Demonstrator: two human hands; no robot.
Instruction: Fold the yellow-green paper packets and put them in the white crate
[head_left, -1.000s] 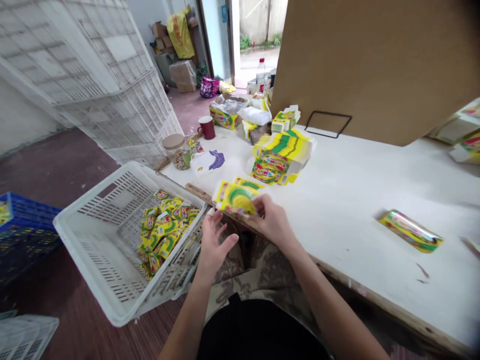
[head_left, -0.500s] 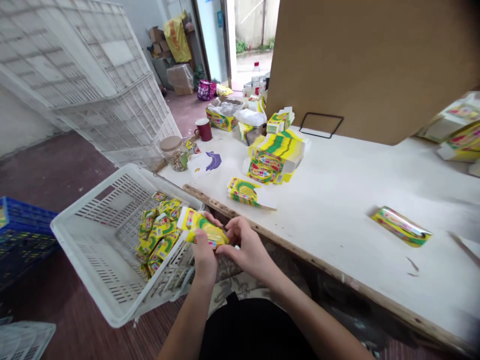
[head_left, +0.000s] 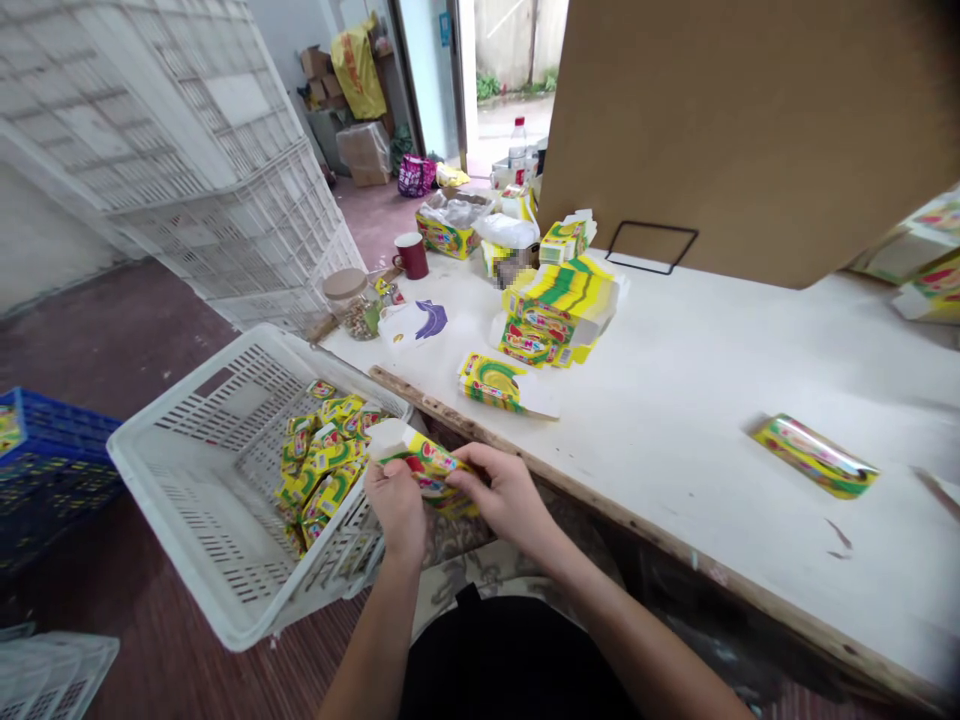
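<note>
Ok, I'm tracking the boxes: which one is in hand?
The box with its white flap towards the crate: left hand and right hand both hold it; other boxes on the table lie untouched.

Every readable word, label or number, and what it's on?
"TOONS" (likely, letters soft): carton stack on the table.
Too blurred or small: held carton, loose carton near the table edge, crate packs, shiny pack, plastic-filled box, bottle label, yellow sheeting, blue door sign.
No numbers readable.

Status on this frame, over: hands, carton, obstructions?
Left hand and right hand both gripping carton. White flap showing at its left end. Crate close at left; nothing visibly blocking.
</note>
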